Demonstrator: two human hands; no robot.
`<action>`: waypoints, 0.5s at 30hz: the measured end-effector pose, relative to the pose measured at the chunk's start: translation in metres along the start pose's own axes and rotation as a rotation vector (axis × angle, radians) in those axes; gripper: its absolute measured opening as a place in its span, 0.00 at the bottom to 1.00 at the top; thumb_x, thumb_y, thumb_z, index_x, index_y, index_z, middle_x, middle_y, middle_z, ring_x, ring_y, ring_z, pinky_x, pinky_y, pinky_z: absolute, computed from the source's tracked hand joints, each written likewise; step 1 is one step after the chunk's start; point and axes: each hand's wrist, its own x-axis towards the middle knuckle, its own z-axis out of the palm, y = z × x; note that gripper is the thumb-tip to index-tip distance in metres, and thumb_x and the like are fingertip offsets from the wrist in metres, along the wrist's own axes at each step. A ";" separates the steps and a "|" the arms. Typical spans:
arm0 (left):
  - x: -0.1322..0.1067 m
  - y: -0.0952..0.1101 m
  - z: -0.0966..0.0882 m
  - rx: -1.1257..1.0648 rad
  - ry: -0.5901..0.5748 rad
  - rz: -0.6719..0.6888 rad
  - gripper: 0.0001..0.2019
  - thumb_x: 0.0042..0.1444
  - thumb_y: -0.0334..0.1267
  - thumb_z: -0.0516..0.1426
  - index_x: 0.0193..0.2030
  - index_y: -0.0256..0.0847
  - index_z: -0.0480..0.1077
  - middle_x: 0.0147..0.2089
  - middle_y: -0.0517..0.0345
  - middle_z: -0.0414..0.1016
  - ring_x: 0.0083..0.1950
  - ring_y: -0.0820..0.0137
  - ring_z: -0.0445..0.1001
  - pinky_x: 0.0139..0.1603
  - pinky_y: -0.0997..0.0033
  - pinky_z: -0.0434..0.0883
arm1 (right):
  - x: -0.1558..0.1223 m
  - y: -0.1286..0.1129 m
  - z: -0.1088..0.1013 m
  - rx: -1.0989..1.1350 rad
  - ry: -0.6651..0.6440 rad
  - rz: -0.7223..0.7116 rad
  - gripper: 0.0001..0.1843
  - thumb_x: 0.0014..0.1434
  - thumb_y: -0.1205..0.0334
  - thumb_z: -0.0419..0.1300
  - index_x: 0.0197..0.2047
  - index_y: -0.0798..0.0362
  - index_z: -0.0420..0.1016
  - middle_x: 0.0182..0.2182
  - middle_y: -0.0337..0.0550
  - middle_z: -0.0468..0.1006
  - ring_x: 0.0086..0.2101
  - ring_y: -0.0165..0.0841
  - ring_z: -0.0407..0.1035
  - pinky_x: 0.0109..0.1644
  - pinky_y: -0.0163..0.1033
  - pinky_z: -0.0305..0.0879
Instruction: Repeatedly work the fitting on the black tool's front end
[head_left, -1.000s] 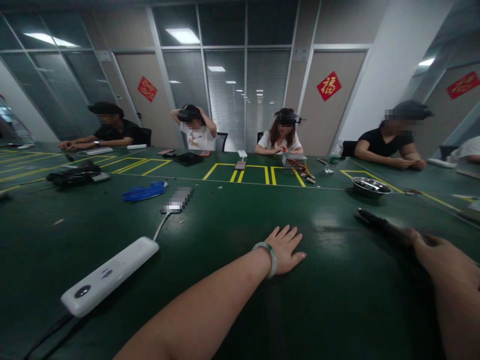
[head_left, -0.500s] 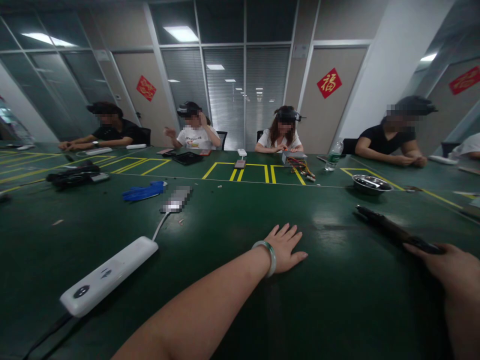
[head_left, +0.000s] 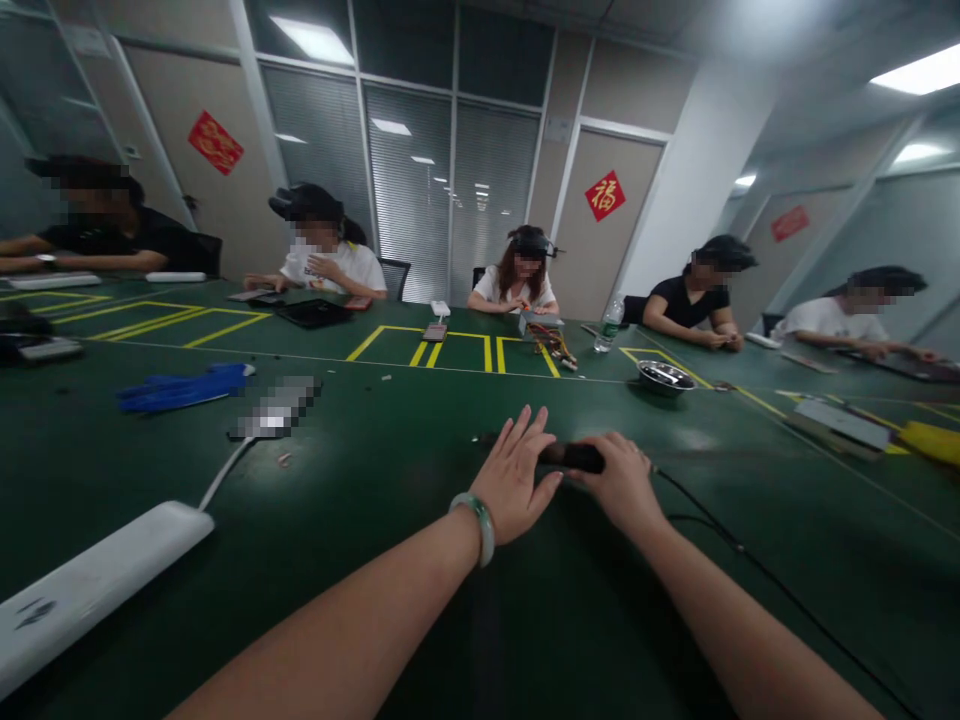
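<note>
A long black corded tool [head_left: 574, 457] lies on the green table [head_left: 420, 600] in front of me. My right hand [head_left: 622, 485] is closed over its near end, and its black cord [head_left: 720, 535] trails off to the right. My left hand [head_left: 517, 475], with a pale green bangle [head_left: 478, 522] on the wrist, has its fingers stretched out and rests against the tool's left part, covering it.
A white power strip [head_left: 90, 580] lies at the near left, with a blue glove [head_left: 180, 388] behind it. A metal bowl [head_left: 664, 377] and a water bottle [head_left: 609, 323] stand at the far right. Several people sit along the far side of the table.
My right hand has brought the black tool from the far right to the middle of the table. My left hand now touches it. The view has turned to the right.
</note>
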 end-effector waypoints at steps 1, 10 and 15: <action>0.000 0.001 0.000 -0.004 0.015 0.012 0.19 0.65 0.41 0.47 0.61 0.40 0.53 0.73 0.50 0.38 0.73 0.62 0.30 0.71 0.47 0.44 | -0.003 -0.013 0.004 0.024 -0.022 -0.038 0.15 0.54 0.57 0.63 0.46 0.44 0.74 0.42 0.45 0.71 0.44 0.43 0.63 0.46 0.47 0.56; 0.001 -0.004 0.010 -0.019 -0.002 -0.042 0.16 0.66 0.44 0.46 0.56 0.39 0.59 0.71 0.49 0.47 0.71 0.63 0.49 0.68 0.57 0.55 | -0.016 -0.056 0.031 0.212 -0.162 -0.148 0.17 0.57 0.69 0.53 0.49 0.49 0.68 0.47 0.45 0.67 0.47 0.40 0.61 0.49 0.46 0.56; 0.000 -0.008 0.015 -0.005 -0.131 -0.086 0.26 0.65 0.52 0.46 0.63 0.40 0.53 0.68 0.47 0.56 0.61 0.61 0.66 0.60 0.59 0.63 | -0.009 -0.045 0.018 0.257 -0.252 -0.197 0.26 0.53 0.66 0.60 0.56 0.51 0.63 0.51 0.47 0.67 0.51 0.40 0.60 0.54 0.46 0.55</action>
